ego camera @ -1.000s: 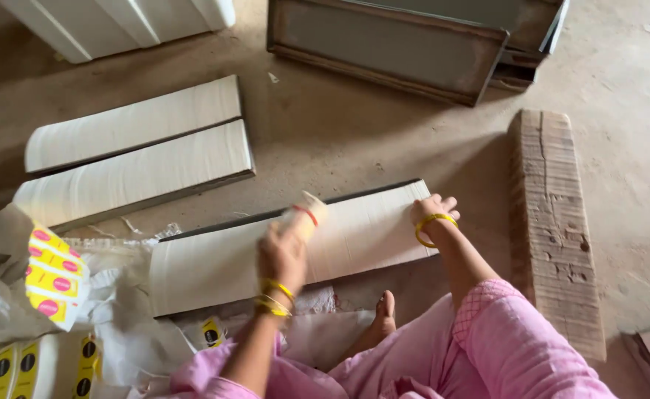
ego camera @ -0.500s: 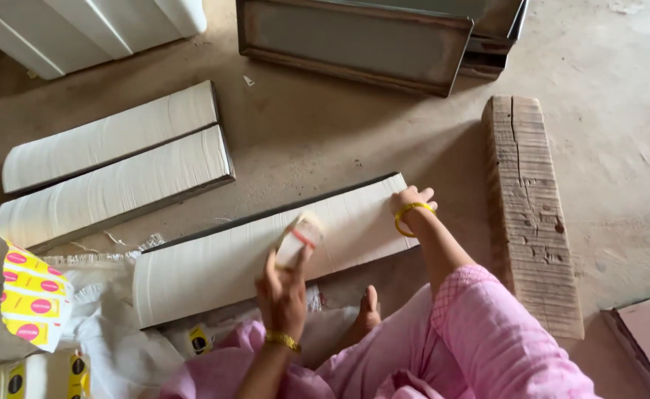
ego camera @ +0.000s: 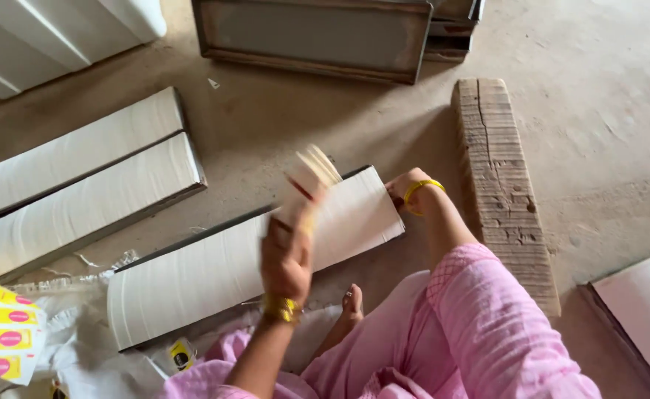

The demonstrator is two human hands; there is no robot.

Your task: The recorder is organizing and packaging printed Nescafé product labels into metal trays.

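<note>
Hands: left grips cards, right near wooden block.

Her left hand is raised in front of her, fingers closed, blurred with motion; her right hand reaches forward and low, arm nearly straight, a bangle on each wrist

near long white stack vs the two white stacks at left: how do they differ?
The near white stack has the right hand on its far end; the two left stacks are untouched. The near one lies alone by the person's foot; the left two lie side by side. The left hand lifts a small blurred bundle over the near stack only. All are long, white and dark-edged.
</note>
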